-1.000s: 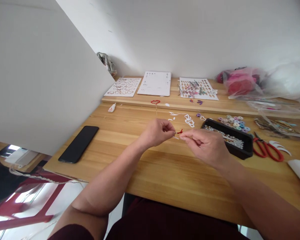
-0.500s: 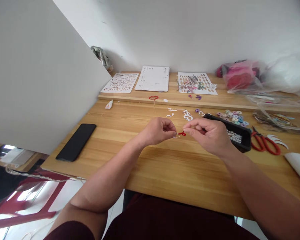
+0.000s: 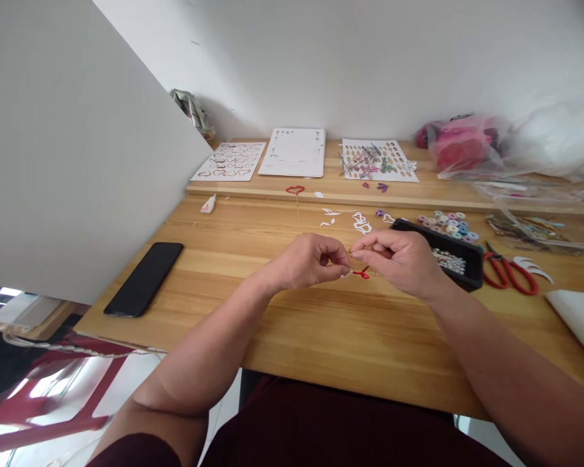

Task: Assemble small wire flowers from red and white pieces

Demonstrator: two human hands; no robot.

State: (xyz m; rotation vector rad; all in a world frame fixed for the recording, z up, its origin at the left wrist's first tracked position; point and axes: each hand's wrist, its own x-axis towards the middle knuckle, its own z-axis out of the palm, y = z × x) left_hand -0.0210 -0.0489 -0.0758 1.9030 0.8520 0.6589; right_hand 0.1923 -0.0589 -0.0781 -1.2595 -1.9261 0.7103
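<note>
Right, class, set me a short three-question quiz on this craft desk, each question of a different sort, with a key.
1. True or false: the black phone lies on the wooden desk on the person's left side.
2. Multiple choice: what do the two hands pinch between them? A) the red-handled scissors B) a small red piece C) the glue bottle
3. Fill in: the black tray lies just behind the ___ hand.

Key
1. True.
2. B: the left hand and right hand meet fingertip to fingertip at the small red piece, above the desk.
3. Right.
</note>
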